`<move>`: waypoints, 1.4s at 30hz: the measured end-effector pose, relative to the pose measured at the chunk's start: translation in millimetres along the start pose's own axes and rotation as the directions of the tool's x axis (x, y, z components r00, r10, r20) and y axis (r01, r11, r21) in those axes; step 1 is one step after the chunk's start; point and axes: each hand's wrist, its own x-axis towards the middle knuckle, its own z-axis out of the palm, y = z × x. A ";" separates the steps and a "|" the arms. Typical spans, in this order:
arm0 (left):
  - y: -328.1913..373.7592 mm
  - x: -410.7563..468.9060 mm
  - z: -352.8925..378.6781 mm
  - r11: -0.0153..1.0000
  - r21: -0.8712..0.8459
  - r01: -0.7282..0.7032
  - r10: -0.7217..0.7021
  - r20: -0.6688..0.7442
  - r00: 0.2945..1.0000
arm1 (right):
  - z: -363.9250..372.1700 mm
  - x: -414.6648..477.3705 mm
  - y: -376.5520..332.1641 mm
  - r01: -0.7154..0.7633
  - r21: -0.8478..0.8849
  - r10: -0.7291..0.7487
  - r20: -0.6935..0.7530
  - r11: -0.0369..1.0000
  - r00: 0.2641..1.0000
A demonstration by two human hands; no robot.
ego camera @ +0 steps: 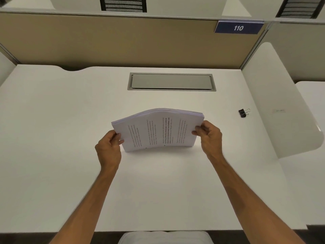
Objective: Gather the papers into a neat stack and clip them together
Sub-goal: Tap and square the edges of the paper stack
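Observation:
A stack of printed white papers [158, 130] stands on its long edge on the white desk [70, 155], bowed slightly upward in the middle, with the printed text running sideways. My left hand [110, 147] grips the stack's left end and my right hand [209, 136] grips its right end. A black binder clip [243, 113] with silver handles lies on the desk far to the right, well apart from both hands.
A grey cable hatch [171, 81] is set into the desk behind the papers. A tan partition [105, 41] with a blue sign reading 110 [238, 28] closes the back. A white side divider [281, 103] stands at the right.

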 end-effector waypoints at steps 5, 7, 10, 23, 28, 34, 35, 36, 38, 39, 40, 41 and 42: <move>-2.0 2.9 -4.2 0.997 -0.072 -0.009 0.009 0.002 1.000 | -7.6 -0.4 0.6 -0.002 0.090 0.002 -0.008 0.996 1.000; -3.4 3.5 -6.2 0.995 -0.097 -0.012 0.015 0.036 0.999 | -9.1 -1.9 2.6 0.001 0.097 -0.001 0.009 0.995 1.000; -7.1 3.9 -7.2 0.995 -0.096 0.001 0.007 0.084 0.996 | -10.2 -3.5 6.0 -0.013 0.057 0.011 0.037 0.998 0.999; -7.0 6.0 -13.2 0.998 -0.062 -0.011 0.016 0.080 0.997 | -16.5 -5.1 -0.8 0.010 -0.005 -0.010 0.087 1.000 0.996; -8.4 7.1 -16.2 0.998 -0.054 -0.013 0.018 0.084 0.996 | -17.9 -5.1 -1.3 0.000 0.014 -0.002 0.093 1.000 0.996; -3.8 12.4 -20.2 0.999 0.034 -0.014 0.011 0.089 0.996 | -23.1 0.1 -0.1 0.002 -0.021 0.001 0.165 1.000 0.986; -1.2 14.0 -22.0 0.998 0.057 -0.019 0.014 0.097 0.995 | -26.2 1.7 -0.5 0.000 -0.027 0.005 0.188 1.000 0.982; 2.3 15.9 -23.9 0.997 0.075 -0.023 0.014 0.112 0.994 | -29.6 3.2 -1.7 -0.005 -0.026 0.011 0.212 1.000 0.977; 9.4 20.5 -28.6 0.996 0.084 -0.021 0.008 0.161 0.987 | -36.1 5.1 -5.0 -0.026 0.001 0.025 0.270 1.000 0.962; 12.2 23.4 -31.3 0.997 0.081 -0.016 0.001 0.185 0.983 | -38.9 4.6 -7.0 -0.046 0.023 0.037 0.306 0.999 0.951; 14.9 26.7 -34.1 0.997 0.081 -0.009 -0.008 0.207 0.978 | -41.6 3.5 -9.1 -0.069 0.046 0.049 0.342 0.997 0.939; 17.5 30.4 -36.7 0.997 0.079 0.001 -0.020 0.232 0.973 | -44.4 1.9 -11.2 -0.093 0.069 0.061 0.372 0.993 0.926; 19.3 34.1 -38.6 0.997 0.072 0.019 -0.038 0.259 0.965 | -47.0 0.2 -13.2 -0.119 0.092 0.073 0.397 0.989 0.915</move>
